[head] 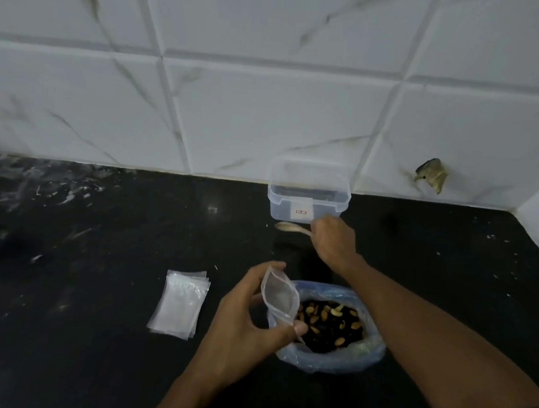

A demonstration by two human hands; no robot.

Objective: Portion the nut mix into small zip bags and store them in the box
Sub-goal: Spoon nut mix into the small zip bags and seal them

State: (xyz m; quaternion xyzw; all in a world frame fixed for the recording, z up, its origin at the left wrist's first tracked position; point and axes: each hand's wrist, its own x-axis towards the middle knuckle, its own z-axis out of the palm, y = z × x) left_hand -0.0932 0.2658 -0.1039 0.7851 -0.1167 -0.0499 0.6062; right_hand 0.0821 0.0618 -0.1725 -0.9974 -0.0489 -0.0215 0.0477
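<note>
Nearest, my left hand [249,309] pinches the flimsy, slippery zip bag [279,299] open by its rim, while my right hand [334,239] grips the light spoon [292,228] farther off.

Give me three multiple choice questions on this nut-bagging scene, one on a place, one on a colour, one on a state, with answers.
1. Where is the box?
A. at the wall
B. left of the bag stack
C. in a hand

2. What colour is the counter?
A. white
B. black
C. wooden brown

3. How is the zip bag in the left hand?
A. sealed full
B. folded flat
C. open, empty

Answers: 1 A, it stands against the tiles. 2 B, the surface is dark. 3 C, its mouth gapes with no nuts inside.
</note>
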